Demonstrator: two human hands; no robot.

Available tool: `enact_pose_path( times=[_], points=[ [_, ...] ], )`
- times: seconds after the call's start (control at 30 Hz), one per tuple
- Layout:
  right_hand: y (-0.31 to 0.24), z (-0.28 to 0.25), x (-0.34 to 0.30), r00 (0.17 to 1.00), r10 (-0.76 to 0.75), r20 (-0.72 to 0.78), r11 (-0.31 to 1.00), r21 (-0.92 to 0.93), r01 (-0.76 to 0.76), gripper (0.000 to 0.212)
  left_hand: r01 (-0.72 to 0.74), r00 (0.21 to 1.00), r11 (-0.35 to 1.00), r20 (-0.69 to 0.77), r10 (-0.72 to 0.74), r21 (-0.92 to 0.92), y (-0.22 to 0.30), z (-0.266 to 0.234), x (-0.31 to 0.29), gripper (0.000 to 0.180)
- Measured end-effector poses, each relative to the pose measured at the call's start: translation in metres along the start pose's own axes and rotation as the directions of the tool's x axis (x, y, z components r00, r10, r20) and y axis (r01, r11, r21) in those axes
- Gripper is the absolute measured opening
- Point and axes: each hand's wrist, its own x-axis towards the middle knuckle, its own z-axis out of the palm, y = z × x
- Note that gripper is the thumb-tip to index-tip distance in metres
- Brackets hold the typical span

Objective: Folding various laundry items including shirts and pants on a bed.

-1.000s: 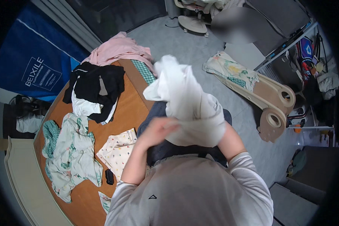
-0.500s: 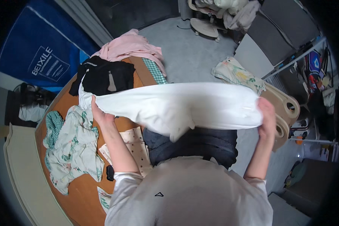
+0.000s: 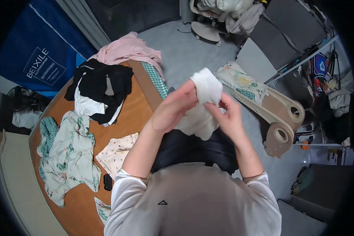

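Half a second ago the white cloth was pulled out long and wide. Now the arms are close together and the cloth is a small bunch, so it looks gathered up. It is at twelve o'clock from the shirt, over the dark trousers. The left hand holds its left side, some fingertips hidden. The right hand pinches its right side with thumb and fingers.

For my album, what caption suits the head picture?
Left hand and right hand hold a bunched white garment above dark trousers.
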Motion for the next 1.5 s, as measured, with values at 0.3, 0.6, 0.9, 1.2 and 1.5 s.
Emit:
enact_pose_path(
  times=[0.3, 0.6, 0.9, 1.2, 1.5],
  points=[
    [-0.051, -0.095, 0.020, 0.998, -0.029, 0.051, 0.918, 0.396, 0.006, 0.021, 0.302, 0.933, 0.575, -0.111, -0.343, 0.760, -0.078, -0.064, 0.029, 0.057],
    [-0.077, -0.172, 0.069, 0.989, -0.107, -0.103, 0.991, 0.074, 0.115, 0.022, -0.195, 0.831, -0.508, 0.416, 0.368, 0.839, 0.085, -0.067, 0.090, 0.020],
    [-0.107, -0.185, 0.081, 0.965, -0.261, -0.001, 0.963, -0.071, 0.260, 0.032, -0.287, 0.631, -0.225, 0.361, 0.687, 0.931, 0.130, -0.024, 0.076, 0.023],
    [-0.111, -0.184, 0.086, 0.963, -0.250, 0.101, 0.968, 0.000, 0.251, 0.029, -0.010, 0.739, 0.817, -0.547, 0.395, 0.577, 0.147, -0.054, 0.063, 0.046],
    [-0.104, -0.213, 0.088, 0.973, -0.214, -0.092, 0.975, 0.048, 0.219, 0.026, 0.436, 0.877, 0.843, -0.358, -0.320, 0.315, 0.099, -0.086, 0.023, 0.036]
  ],
)
